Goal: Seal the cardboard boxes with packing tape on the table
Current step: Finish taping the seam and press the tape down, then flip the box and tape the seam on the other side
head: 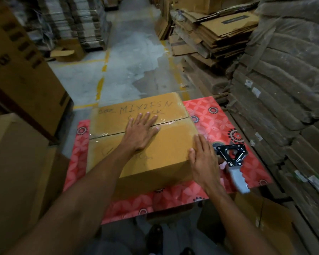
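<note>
A closed cardboard box (166,144) with handwritten marks lies on a small table with a red flowered cover (210,115). Clear tape runs along the centre seam of its top flaps. My left hand (141,132) lies flat on the box top, fingers spread over the seam. My right hand (203,161) rests flat against the box's right near corner, fingers apart, holding nothing. A tape dispenser (232,161) with a black metal frame and grey handle lies on the table just right of my right hand.
Tall stacks of flattened cardboard (276,89) rise close on the right. Large cartons (20,74) stand on the left. A concrete aisle with yellow lines (122,61) runs ahead. A brown box (265,218) sits on the floor at the lower right.
</note>
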The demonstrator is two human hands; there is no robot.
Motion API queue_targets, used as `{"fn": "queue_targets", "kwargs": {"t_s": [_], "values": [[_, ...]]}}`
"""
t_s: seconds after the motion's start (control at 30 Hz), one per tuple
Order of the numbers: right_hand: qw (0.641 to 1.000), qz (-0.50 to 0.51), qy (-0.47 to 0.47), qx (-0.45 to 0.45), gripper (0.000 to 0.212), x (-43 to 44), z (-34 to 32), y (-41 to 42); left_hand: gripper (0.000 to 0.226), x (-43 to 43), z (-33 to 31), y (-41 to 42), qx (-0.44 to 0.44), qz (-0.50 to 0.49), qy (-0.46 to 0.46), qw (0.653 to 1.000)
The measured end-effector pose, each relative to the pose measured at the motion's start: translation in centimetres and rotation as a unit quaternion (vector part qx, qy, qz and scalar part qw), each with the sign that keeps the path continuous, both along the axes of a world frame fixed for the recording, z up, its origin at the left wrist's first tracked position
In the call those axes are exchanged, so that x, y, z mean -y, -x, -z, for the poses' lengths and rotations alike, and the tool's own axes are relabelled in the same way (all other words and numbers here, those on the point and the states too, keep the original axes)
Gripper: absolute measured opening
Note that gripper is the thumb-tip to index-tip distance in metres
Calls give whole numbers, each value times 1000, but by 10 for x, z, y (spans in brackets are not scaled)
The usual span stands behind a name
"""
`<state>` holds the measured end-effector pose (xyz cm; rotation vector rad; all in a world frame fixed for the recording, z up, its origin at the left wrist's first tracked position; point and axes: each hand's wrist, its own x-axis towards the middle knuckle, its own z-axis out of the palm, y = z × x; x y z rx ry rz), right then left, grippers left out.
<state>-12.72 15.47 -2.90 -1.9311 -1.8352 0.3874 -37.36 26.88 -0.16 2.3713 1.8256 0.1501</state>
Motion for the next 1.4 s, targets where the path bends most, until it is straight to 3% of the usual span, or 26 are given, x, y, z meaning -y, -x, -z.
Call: {"fn": "queue_targets", "kwargs": {"t_s": [0.17, 0.33, 0.57, 0.73, 0.9, 1.0, 1.07, 1.13, 1.17, 1.27, 1.33, 1.4], "values": [[998, 43, -9, 53, 63, 16, -11, 16, 71, 15, -2, 55, -3, -73, 9, 997], [991, -60, -18, 120, 54, 62, -24, 77, 85, 13, 1, 119, 52, -219, 26, 974], [992, -58, 49, 96, 63, 92, -7, 143, 95, -37, -9, 164, -2, -139, 76, 987], [994, -52, 85, -41, 70, 97, -14, 154, 89, -95, -15, 176, -3, -132, 114, 985], [990, -50, 51, -118, 71, 68, 1, 141, 82, -78, -17, 184, 12, -164, 48, 985], [995, -62, 4, -72, 68, 6, 3, 101, 81, -39, -12, 210, 56, -254, 52, 964], [999, -19, -3, -35, 59, -52, -12, 83, 87, -2, -9, 223, 65, -293, 42, 953], [1000, -2, -3, -26, 44, -104, -33, 78, 83, 47, -4, 214, -1, -246, 3, 969], [999, -39, 2, -30, 43, -123, -42, 82, 78, 74, -7, 198, -8, -199, -25, 980], [987, -148, 33, 45, 30, -134, -64, 105, 55, 138, -19, 124, 42, -110, -42, 992], [977, -174, 37, 118, 38, -116, -70, 123, 46, 149, -27, 83, 65, -104, -6, 992], [974, -174, 45, 136, 45, -95, -74, 137, 41, 140, -31, 65, 101, -35, 15, 994]]}}
